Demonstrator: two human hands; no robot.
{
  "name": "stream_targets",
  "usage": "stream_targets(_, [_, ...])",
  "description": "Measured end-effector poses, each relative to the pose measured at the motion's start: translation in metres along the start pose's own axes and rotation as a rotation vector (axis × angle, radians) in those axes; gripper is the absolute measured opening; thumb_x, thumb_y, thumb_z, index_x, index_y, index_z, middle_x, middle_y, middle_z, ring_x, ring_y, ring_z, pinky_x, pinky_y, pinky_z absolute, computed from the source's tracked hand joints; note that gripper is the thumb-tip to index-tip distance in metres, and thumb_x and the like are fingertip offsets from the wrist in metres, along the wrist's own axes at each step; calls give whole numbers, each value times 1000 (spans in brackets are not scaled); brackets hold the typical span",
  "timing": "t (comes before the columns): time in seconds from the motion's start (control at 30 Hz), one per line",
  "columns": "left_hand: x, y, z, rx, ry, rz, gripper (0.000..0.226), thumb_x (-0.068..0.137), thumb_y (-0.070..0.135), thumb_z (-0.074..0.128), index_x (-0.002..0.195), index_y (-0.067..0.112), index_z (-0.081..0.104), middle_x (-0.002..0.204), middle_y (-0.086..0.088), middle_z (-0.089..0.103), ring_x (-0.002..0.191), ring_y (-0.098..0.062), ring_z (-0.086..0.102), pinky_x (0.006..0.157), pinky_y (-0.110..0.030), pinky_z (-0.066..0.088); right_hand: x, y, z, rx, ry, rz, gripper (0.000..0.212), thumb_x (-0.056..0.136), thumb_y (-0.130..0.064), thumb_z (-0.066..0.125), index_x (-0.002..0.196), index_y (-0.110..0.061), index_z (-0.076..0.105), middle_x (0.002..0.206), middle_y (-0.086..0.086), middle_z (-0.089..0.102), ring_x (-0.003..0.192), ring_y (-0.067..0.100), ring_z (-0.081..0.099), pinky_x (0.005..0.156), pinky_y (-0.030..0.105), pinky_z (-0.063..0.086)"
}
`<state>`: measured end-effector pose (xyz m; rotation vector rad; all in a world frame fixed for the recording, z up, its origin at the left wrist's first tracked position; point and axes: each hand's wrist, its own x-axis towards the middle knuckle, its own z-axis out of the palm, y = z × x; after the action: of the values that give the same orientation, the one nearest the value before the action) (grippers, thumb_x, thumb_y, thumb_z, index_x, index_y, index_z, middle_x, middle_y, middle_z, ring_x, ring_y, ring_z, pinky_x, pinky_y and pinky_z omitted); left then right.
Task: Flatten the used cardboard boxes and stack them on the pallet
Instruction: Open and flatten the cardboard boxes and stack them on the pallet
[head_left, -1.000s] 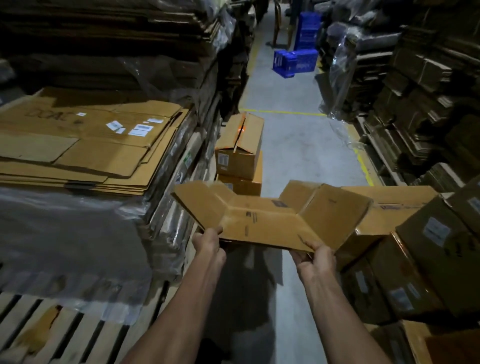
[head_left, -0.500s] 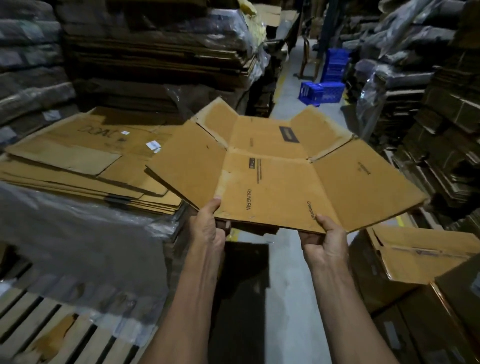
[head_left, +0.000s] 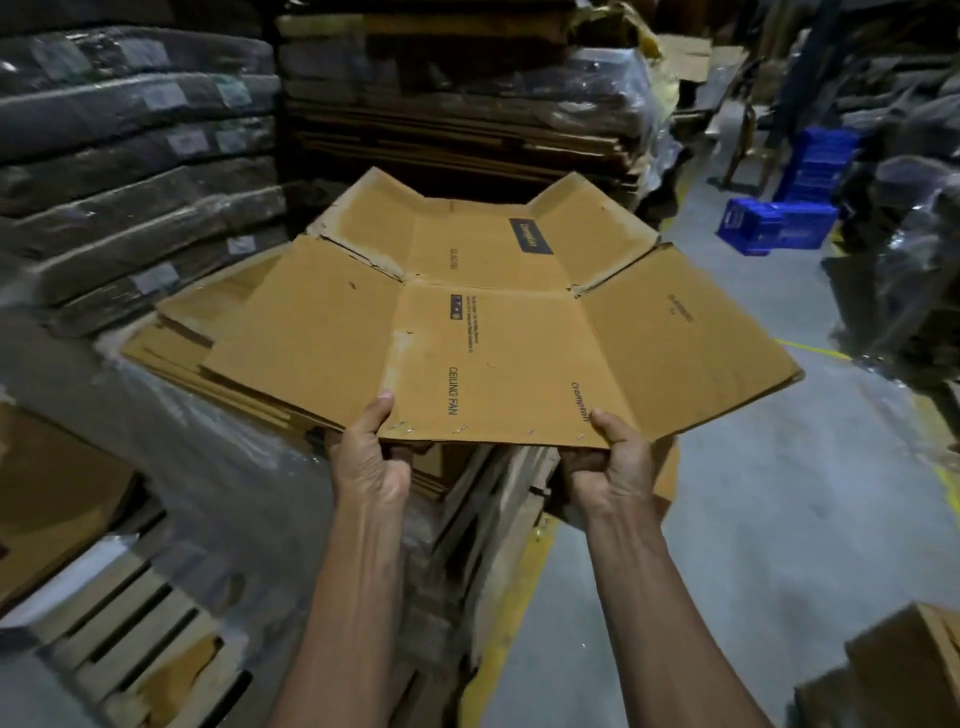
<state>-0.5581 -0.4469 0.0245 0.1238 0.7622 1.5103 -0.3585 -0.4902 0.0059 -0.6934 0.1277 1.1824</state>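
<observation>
Flattened box (head_left: 488, 332) above cardboard stack (head_left: 171, 338) — blue crates (head_left: 779, 223) far right.

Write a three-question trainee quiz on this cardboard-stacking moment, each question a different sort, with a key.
1. True or false: both the left hand and the right hand grip the near edge of the flattened box.
2. Multiple choice: which product name is printed on that box? A) table lamp B) ceiling fan C) water heater
3. Fill in: the box is held over the ___ of flattened cardboard.

Key: 1 true; 2 B; 3 stack.
</observation>
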Motion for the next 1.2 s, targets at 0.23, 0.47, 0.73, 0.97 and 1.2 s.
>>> stream_targets(0.23, [83, 7, 18, -178, 79, 104, 37, 87, -9, 61, 123, -4, 60, 122, -24, 66, 103, -33, 68, 60, -48, 61, 99, 24, 76, -144, -121, 179, 15, 92, 6, 54, 81, -2, 59, 89, 16, 64, 77, 32, 63, 53, 42, 60])
stream_targets(0.47, [162, -29, 80, -306, 174, 294, 14, 91, -8, 56, 100, 1, 63, 101, -18, 70, 93, -32, 68, 65, -48, 61, 240, 19, 149, -295, -248, 363, 17, 88, 8, 59, 75, -3, 59, 80, 15, 65, 66, 29, 65, 51, 37, 58])
stream_targets(0.73, [230, -98, 112, 176, 699, 456, 36, 91, 12, 70, 122, 7, 52, 126, -7, 59, 108, -19, 57, 94, -33, 46, 371, 21, 188, -490, -232, 509, 5, 95, -7, 63, 90, -7, 63, 97, 16, 69, 85, 32, 67, 63, 44, 61])
stream_targets(0.97, [282, -170, 52, 906, 849, 13, 37, 100, 43, 56, 86, 8, 59, 82, -8, 59, 77, -26, 54, 64, -30, 40, 447, 45, 134, -1172, -85, 629, 10, 100, 4, 52, 109, 4, 56, 102, 22, 65, 85, 29, 66, 62, 34, 61])
stream_targets(1.2, [298, -179, 40, 193, 760, -57, 21, 95, 18, 65, 104, -1, 60, 93, -19, 68, 81, -26, 71, 61, -28, 56, 468, 60, 121, -1226, -86, 476, 35, 97, 13, 51, 131, 9, 47, 119, 31, 62, 100, 37, 70, 86, 41, 61])
